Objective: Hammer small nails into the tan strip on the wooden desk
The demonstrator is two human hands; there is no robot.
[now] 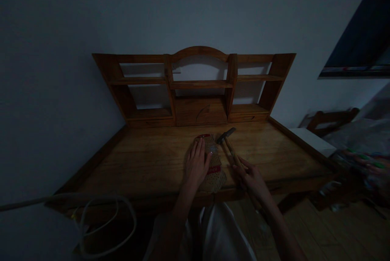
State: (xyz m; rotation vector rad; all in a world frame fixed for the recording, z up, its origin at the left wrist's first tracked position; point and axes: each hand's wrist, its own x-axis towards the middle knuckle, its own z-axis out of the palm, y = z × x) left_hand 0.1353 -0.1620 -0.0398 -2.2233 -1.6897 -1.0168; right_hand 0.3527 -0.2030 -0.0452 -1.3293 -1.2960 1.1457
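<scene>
My left hand (196,164) lies flat, fingers stretched out, on a tan woven pouch with a red label (214,168) near the front edge of a wooden desk (146,159). My right hand (248,176) is closed around the lower ends of wooden handles (231,153) that lie on the desk beside the pouch. A dark metal hammer-like head (226,134) sits at the far end of the handles. The room is dim, so fine detail is hard to make out.
A wooden hutch with open shelves (198,86) stands at the back of the desk against the wall. A pale cable (103,216) loops at the lower left. A wooden chair (330,116) and colourful clutter (362,159) stand at the right.
</scene>
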